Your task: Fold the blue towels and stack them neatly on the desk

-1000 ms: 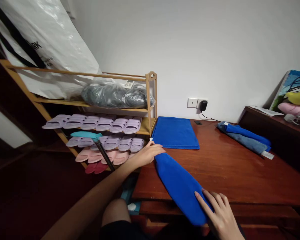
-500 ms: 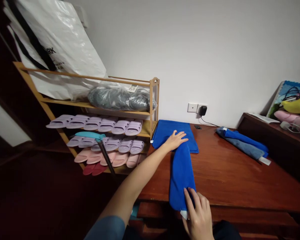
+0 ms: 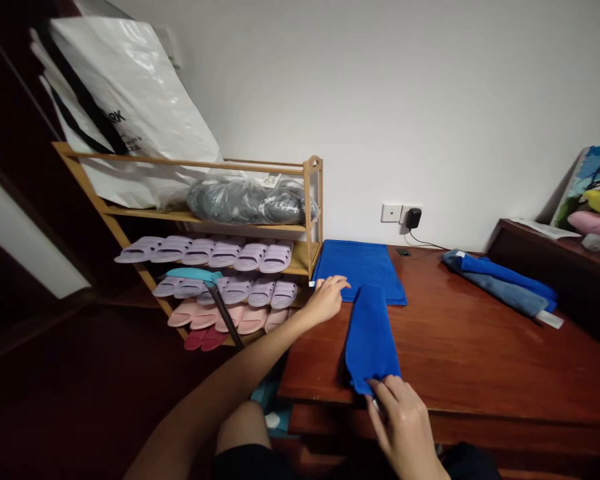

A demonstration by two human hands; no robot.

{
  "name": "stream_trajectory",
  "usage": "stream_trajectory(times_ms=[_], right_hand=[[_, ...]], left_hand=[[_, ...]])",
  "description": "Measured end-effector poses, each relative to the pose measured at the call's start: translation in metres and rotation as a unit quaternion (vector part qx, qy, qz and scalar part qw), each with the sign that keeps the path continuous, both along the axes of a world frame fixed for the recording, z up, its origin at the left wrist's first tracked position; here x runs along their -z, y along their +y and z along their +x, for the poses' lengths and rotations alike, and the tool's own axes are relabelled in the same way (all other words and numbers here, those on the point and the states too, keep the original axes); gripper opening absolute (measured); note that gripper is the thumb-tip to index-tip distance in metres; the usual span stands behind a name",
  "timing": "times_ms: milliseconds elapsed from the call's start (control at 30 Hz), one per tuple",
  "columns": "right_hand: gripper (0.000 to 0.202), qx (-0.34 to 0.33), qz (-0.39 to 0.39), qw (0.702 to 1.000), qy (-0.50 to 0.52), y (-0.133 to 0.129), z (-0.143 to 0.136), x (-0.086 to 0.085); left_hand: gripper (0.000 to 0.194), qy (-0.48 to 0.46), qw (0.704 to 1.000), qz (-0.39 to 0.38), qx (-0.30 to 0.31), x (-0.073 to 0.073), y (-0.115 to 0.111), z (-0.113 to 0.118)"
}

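A narrow folded blue cloth (image 3: 373, 337) lies lengthwise on the wooden table (image 3: 480, 353), its far end resting on the edge of a flat blue folded cloth (image 3: 363, 267). My right hand (image 3: 403, 413) pinches the near end of the narrow cloth between thumb and fingers, where a bit of white label shows. My left hand (image 3: 330, 297) hovers by the near left corner of the flat cloth, fingers apart and holding nothing. Whether its fingertips touch the cloth I cannot tell.
Left of the table stands a wooden shoe rack (image 3: 314, 220) with lilac, pink and red slippers and a white bag (image 3: 145, 100) on top. A blue and grey cloth bundle (image 3: 500, 283) lies at the right. A black plug adapter (image 3: 413, 218) sits in the wall socket.
My left hand has let go of the narrow cloth's far end and moved left towards me. My right hand has lifted the near end slightly and gripped it at the label.
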State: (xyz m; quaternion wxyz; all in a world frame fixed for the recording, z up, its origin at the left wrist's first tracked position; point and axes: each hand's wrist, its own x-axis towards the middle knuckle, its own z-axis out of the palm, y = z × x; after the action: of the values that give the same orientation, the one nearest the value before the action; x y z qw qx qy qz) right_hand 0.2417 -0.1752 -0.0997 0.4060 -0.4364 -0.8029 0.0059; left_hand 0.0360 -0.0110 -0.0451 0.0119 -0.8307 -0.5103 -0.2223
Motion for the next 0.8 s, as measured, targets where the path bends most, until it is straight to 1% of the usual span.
stream_trajectory(times_ms=[67,100,167,233,300,333,400,467,533,567,600,633,667,700,733,800], right_hand=[[0.023,-0.001,-0.109,0.989,0.099,0.007,0.009,0.000],[0.026,0.005,-0.162,0.975,0.153,0.011,0.015,0.000],[0.033,0.027,-0.243,0.934,0.261,0.018,0.031,0.003],[0.041,0.058,-0.286,0.885,0.363,0.022,0.049,0.006],[0.051,0.119,-0.281,0.841,0.446,0.020,0.066,0.011],[0.056,0.164,-0.261,0.825,0.473,0.017,0.074,0.013],[0.063,0.264,-0.207,0.798,0.501,0.009,0.085,0.020],[0.066,0.347,-0.162,0.769,0.512,-0.001,0.092,0.029],[0.067,0.396,-0.146,0.741,0.522,-0.009,0.099,0.043],[0.066,0.408,-0.148,0.734,0.523,-0.012,0.102,0.051],[0.066,0.414,-0.152,0.735,0.515,-0.015,0.106,0.058],[0.068,0.414,-0.157,0.746,0.497,-0.017,0.111,0.063],[0.070,0.412,-0.159,0.767,0.466,-0.019,0.116,0.066],[0.072,0.411,-0.156,0.795,0.418,-0.020,0.120,0.066],[0.074,0.413,-0.140,0.826,0.356,-0.020,0.124,0.062],[0.070,0.404,-0.063,0.886,0.219,-0.015,0.126,0.043]], left_hand=[[0.037,-0.008,1.000,-0.018,0.011,0.003,-0.013,0.002],[0.035,-0.012,1.000,-0.025,0.014,0.004,-0.019,0.004],[0.031,-0.021,0.999,-0.036,0.010,0.006,-0.029,0.011],[0.028,-0.029,0.999,-0.040,0.002,0.007,-0.039,0.021],[0.029,-0.032,0.998,-0.045,0.012,0.008,-0.048,0.034],[0.034,-0.031,0.998,-0.051,0.029,0.010,-0.052,0.041],[0.055,-0.019,0.994,-0.069,0.083,0.016,-0.058,0.056],[0.071,0.005,0.985,-0.091,0.144,0.025,-0.062,0.068],[0.076,0.029,0.977,-0.110,0.182,0.034,-0.063,0.075],[0.076,0.036,0.974,-0.115,0.192,0.037,-0.063,0.077],[0.075,0.040,0.973,-0.118,0.197,0.039,-0.062,0.078],[0.074,0.041,0.972,-0.117,0.199,0.040,-0.062,0.078],[0.072,0.042,0.972,-0.113,0.201,0.040,-0.062,0.078],[0.070,0.043,0.972,-0.108,0.203,0.039,-0.062,0.077],[0.069,0.044,0.973,-0.101,0.205,0.038,-0.063,0.077],[0.066,0.048,0.973,-0.090,0.208,0.037,-0.063,0.077]])
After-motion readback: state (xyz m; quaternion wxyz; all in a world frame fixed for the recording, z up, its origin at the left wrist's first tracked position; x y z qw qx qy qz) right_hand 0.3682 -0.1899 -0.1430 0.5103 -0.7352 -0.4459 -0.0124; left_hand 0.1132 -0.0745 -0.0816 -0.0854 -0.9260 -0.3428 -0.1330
